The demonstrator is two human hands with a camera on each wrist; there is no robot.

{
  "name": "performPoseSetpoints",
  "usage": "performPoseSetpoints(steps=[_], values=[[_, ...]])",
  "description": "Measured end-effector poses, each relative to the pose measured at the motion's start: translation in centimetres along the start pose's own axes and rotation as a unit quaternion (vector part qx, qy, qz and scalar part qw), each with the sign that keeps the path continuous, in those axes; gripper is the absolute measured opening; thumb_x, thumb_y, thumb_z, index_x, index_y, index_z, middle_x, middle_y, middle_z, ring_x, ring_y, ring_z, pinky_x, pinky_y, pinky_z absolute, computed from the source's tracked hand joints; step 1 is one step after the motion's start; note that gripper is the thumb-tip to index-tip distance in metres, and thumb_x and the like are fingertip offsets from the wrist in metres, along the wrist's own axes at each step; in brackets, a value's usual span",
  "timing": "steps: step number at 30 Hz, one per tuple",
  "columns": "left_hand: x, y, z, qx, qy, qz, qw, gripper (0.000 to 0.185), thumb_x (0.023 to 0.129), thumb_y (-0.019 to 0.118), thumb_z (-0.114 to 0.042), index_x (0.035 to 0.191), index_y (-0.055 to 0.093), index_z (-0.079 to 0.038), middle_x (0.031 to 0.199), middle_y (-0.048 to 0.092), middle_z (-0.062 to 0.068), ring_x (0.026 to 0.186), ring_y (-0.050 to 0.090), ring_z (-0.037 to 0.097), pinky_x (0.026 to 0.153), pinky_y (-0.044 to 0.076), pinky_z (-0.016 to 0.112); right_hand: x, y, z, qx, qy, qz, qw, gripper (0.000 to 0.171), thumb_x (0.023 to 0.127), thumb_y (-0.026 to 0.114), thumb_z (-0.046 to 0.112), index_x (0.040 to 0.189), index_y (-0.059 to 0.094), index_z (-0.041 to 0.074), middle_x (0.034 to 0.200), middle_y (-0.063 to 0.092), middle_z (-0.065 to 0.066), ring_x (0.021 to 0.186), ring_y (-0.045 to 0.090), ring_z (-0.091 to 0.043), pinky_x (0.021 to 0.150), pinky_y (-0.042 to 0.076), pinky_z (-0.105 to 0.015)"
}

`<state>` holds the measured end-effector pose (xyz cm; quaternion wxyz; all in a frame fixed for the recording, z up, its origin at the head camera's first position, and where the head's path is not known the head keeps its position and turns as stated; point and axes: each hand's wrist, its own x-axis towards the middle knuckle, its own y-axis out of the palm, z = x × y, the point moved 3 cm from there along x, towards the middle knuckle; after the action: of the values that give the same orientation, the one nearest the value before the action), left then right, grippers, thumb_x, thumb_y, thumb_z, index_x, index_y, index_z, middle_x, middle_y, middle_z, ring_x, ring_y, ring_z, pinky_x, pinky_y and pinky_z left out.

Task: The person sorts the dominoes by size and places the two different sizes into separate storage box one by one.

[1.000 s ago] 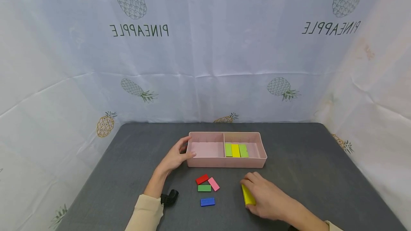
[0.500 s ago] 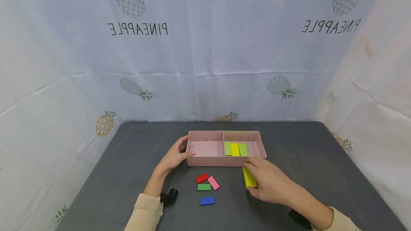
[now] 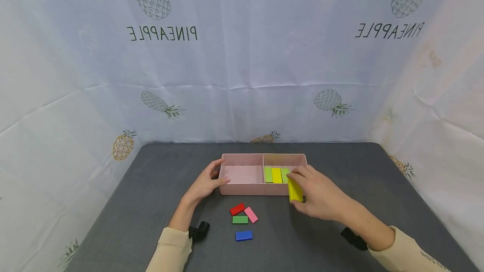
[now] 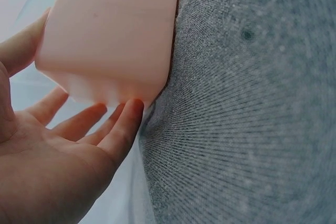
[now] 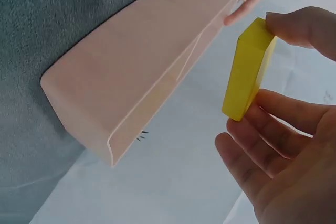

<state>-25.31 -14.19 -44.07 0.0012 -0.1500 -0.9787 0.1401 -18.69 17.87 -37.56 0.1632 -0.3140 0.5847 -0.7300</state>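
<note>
My right hand (image 3: 321,192) pinches a yellow block (image 3: 295,189) lengthwise between thumb and fingertips, above the table by the front wall of a pink two-compartment box (image 3: 242,189). In the right wrist view the yellow block (image 5: 245,72) stands apart from the box wall (image 5: 131,51). My left hand (image 3: 204,184) holds the box's left end, thumb at the near rim and fingers around the end wall, as the left wrist view shows on the pink wall (image 4: 110,30). Inside the right compartment lie a light green block (image 3: 268,174), a yellow one (image 3: 277,175) and another light green one (image 3: 285,173), partly hidden.
In front of the box, on the dark grey table (image 3: 181,158), lie a red block (image 3: 237,209), a pink block (image 3: 251,214), a green block (image 3: 240,220) and a blue block (image 3: 243,235). A pineapple-print curtain (image 3: 242,62) hangs behind the table.
My right hand has lifted the yellow block off the table area and carried it forward to the box's front wall. The left hand keeps its place on the box.
</note>
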Motion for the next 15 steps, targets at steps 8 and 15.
performPoseSetpoints(steps=[8,15], values=[[1.7,-0.3,3.3,0.003,0.005,-0.007,1.0,0.077,0.094,0.074,-0.017,0.158,0.032,-0.009,0.164,0.027,0.017,0.145,0.034,0.044,0.11,0.036,0.062,1.2,-0.4,-1.3,0.021,0.013,-0.001,1.0,0.064,0.073,0.089,0.025,0.128,0.065,0.003,0.125,0.059,-0.007,0.105,0.052,-0.021,0.083,0.054,-0.037],[1.8,-0.4,3.4,0.002,0.004,-0.007,1.0,0.077,0.093,0.075,-0.019,0.158,0.035,-0.012,0.164,0.028,0.014,0.147,0.033,0.042,0.112,0.034,0.062,2.2,-0.3,-2.7,0.036,0.03,0.004,0.999,0.059,0.077,0.087,0.023,0.128,0.065,0.003,0.127,0.059,-0.009,0.109,0.052,-0.025,0.086,0.053,-0.042]])
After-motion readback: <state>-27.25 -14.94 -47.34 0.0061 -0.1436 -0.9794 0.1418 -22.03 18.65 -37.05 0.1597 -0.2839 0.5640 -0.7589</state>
